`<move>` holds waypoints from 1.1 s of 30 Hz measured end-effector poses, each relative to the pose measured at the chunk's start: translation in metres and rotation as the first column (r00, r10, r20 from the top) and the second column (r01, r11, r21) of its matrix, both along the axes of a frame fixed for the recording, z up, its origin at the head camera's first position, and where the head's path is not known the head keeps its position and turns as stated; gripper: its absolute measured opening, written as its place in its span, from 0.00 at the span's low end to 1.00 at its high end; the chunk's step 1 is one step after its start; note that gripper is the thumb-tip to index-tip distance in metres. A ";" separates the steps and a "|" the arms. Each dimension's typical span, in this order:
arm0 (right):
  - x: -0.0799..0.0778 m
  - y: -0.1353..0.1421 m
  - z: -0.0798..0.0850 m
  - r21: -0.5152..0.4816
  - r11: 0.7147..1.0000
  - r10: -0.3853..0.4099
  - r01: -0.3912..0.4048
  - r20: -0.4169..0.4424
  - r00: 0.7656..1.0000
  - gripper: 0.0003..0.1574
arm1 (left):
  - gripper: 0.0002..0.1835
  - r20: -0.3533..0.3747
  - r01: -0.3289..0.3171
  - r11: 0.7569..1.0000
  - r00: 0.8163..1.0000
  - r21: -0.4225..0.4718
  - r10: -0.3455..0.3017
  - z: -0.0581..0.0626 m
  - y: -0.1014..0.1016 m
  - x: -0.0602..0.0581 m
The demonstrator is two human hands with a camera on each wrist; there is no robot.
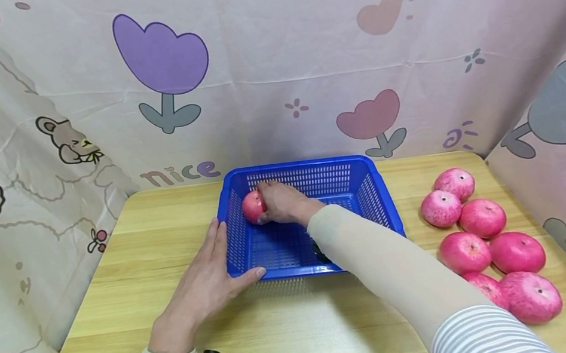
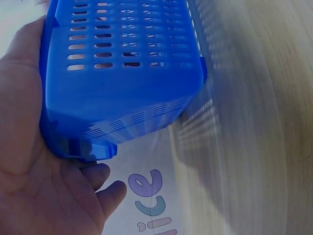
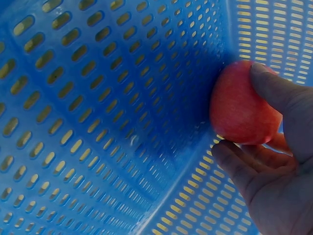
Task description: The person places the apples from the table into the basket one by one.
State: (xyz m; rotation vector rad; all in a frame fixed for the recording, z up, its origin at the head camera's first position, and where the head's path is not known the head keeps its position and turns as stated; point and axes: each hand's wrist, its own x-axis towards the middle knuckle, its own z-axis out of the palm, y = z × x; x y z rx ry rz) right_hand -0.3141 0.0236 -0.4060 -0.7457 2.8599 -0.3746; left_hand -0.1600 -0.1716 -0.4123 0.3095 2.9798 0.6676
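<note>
A blue plastic basket [image 1: 296,272] with slotted walls stands on the wooden table, by the patterned backdrop. Inside it, at the far left corner, my right hand [image 1: 286,201] holds a red apple [image 1: 253,207] between thumb and fingers. The right wrist view shows this apple [image 3: 242,105] low in the corner, close to the slotted floor and walls. My left hand [image 1: 203,284] rests on the basket's near left corner, its fingers straight along the left side and its thumb over the front rim. From the left wrist, the palm [image 2: 19,142] lies against the rim.
Several pink-red apples [image 1: 464,252] lie grouped on the table [image 1: 294,332] to the right of the basket. Cloth backdrop [image 1: 265,52] with printed flowers rises behind the table and at both sides. My right forearm crosses over the basket's front right part, hiding some of its rim.
</note>
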 end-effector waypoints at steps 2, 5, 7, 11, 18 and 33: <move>0.000 0.001 0.000 0.002 1.000 -0.001 0.001 0.003 1.000 0.47 | 0.69 -0.002 0.002 1.000 1.000 0.002 -0.002 0.000 0.001 0.000; 0.001 0.002 0.001 0.002 1.000 -0.004 0.004 0.009 1.000 0.48 | 0.70 -0.007 0.005 1.000 1.000 0.002 -0.005 0.000 0.002 0.000; 0.001 0.003 0.001 0.002 1.000 -0.008 0.008 0.014 1.000 0.49 | 0.70 -0.010 0.007 1.000 1.000 0.004 -0.007 0.000 0.002 0.001; 0.001 0.004 0.000 0.011 1.000 -0.020 0.020 0.021 1.000 0.51 | 0.71 -0.009 0.010 1.000 1.000 0.002 -0.010 -0.001 0.004 0.001; 0.002 0.005 0.002 0.009 0.999 -0.032 0.032 0.048 0.998 0.53 | 0.70 -0.002 0.010 1.000 1.000 0.005 -0.010 0.000 0.004 0.002; 0.006 0.019 0.027 -0.004 1.000 -0.006 0.006 -0.021 1.000 0.52 | 0.72 0.007 0.008 1.000 1.000 0.006 -0.009 0.001 0.000 -0.001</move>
